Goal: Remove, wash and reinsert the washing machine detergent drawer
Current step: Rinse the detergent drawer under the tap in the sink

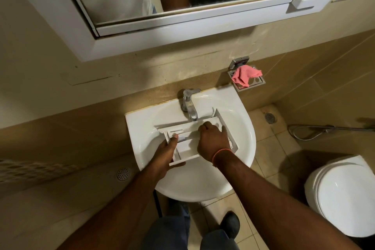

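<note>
The white detergent drawer lies across the white sink basin, under the chrome tap. Its front panel points to the right. My left hand grips the drawer's left end, thumb over a divider wall. My right hand is inside the drawer's right compartment with its fingers curled down; what it holds, if anything, is hidden. An orange band sits on my right wrist. I cannot see water running from the tap.
A pink cloth hangs in a metal soap holder on the wall, right of the tap. A mirror cabinet hangs overhead. A toilet stands at the right, and floor drains flank the sink.
</note>
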